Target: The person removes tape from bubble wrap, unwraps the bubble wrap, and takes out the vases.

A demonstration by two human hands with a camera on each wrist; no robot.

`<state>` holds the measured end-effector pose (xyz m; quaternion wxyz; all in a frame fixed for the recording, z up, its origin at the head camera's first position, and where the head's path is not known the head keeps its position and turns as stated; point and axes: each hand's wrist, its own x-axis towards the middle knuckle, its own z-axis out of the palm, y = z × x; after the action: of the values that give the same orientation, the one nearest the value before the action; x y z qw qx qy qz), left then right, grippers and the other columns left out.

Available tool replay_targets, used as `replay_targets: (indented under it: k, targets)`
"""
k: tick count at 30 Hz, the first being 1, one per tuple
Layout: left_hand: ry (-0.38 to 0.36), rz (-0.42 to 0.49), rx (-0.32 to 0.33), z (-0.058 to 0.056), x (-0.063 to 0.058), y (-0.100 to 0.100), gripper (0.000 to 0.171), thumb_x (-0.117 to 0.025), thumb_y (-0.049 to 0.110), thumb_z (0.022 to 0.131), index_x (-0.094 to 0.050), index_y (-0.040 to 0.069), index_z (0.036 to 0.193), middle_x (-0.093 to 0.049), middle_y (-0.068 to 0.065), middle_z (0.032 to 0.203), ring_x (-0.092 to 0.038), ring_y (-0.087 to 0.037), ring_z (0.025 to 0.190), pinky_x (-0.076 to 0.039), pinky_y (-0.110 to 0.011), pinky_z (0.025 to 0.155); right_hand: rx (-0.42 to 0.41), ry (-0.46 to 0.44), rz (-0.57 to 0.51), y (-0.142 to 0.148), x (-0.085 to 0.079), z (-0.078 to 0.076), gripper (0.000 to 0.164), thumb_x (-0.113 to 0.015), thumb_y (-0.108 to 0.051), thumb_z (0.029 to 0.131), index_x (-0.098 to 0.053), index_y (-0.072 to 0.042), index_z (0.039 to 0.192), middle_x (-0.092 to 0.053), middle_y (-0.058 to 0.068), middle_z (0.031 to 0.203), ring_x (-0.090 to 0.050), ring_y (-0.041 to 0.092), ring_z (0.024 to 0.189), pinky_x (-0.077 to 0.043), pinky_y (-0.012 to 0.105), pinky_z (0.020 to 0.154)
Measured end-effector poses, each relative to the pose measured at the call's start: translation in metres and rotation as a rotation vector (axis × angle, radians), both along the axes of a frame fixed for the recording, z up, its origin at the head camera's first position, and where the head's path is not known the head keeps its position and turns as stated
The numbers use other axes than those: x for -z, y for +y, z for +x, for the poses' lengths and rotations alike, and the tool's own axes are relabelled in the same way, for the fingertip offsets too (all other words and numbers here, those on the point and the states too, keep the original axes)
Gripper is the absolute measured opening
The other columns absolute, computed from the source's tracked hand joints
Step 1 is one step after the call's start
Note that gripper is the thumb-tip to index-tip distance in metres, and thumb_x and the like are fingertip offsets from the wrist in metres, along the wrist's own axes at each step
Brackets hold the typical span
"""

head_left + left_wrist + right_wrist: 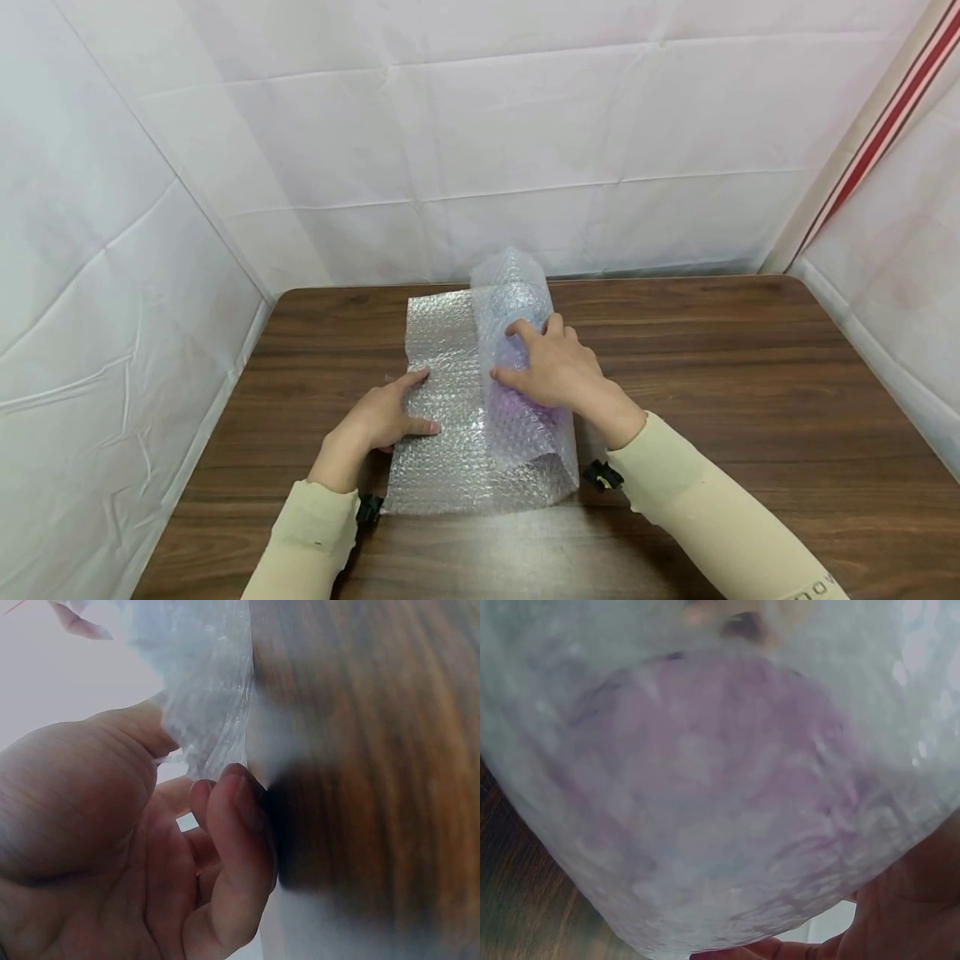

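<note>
A sheet of clear bubble wrap lies on the table, its right part folded over a rounded object that shows purple and blue through the layers. What kind of object it is cannot be made out; the right wrist view shows only its blurred pinkish-purple outline. My right hand curves over this wrapped bundle from the right, thumb and fingers gripping the folded layer. At the sheet's left edge, my left hand pinches the wrap, thumb and index finger on top. Its other fingers curl by the edge in the left wrist view.
A dark wood-grain table extends to both sides of the wrap. White cloth sheeting hangs behind it and along both sides. A red-striped strip runs up the back right corner.
</note>
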<state>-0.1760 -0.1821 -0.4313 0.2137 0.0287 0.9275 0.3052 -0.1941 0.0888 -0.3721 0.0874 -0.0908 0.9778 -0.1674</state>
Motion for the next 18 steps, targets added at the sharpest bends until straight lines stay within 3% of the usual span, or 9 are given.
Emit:
replay_targets:
  k: [18]
  targets:
    - [-0.007,0.006,-0.004,0.0002,-0.0007,0.0004,0.092,-0.085,0.033,0.087,-0.033,0.029,0.163,-0.022,-0.033,0.167,-0.061,-0.022,0.062,-0.057,-0.034,0.054,0.007,0.009,-0.023,0.0067,-0.0029,-0.0016,0.073,-0.065,-0.062,0.093,-0.040,-0.036,0.156,-0.046,0.023,0.129,-0.059,0.035,0.106,-0.050,0.041,0.061]
